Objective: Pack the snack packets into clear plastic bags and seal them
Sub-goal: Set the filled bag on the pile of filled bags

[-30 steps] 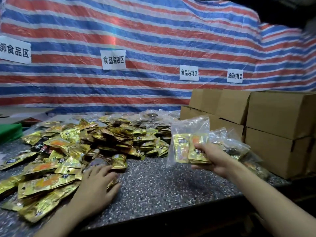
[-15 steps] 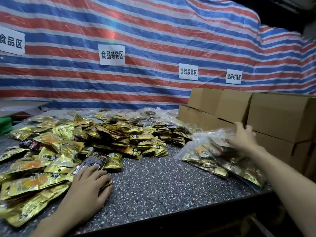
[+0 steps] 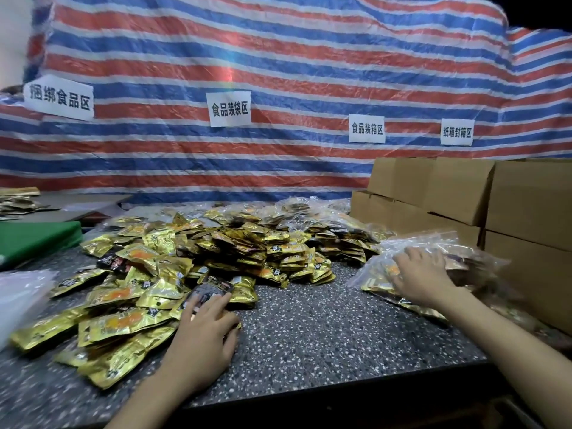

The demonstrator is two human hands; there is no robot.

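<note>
Bare forearms [image 3: 495, 351], bare left grip [image 3: 204, 331] and right grip [image 3: 422, 278]

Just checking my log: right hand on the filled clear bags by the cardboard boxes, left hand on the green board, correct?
No. The head view shows the left hand on the loose gold packets, not the green board; the rest holds.

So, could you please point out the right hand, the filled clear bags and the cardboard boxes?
right hand [image 3: 424, 280]: head view, its back.
filled clear bags [image 3: 376, 273]: head view, pile's left end.
cardboard boxes [image 3: 532, 202]: head view, nearest box's front.

Gold snack packets [image 3: 161, 274], speckled grey table [image 3: 325, 329], red-blue-white striped tarp [image 3: 278, 72], brown boxes [image 3: 526, 199]
</note>
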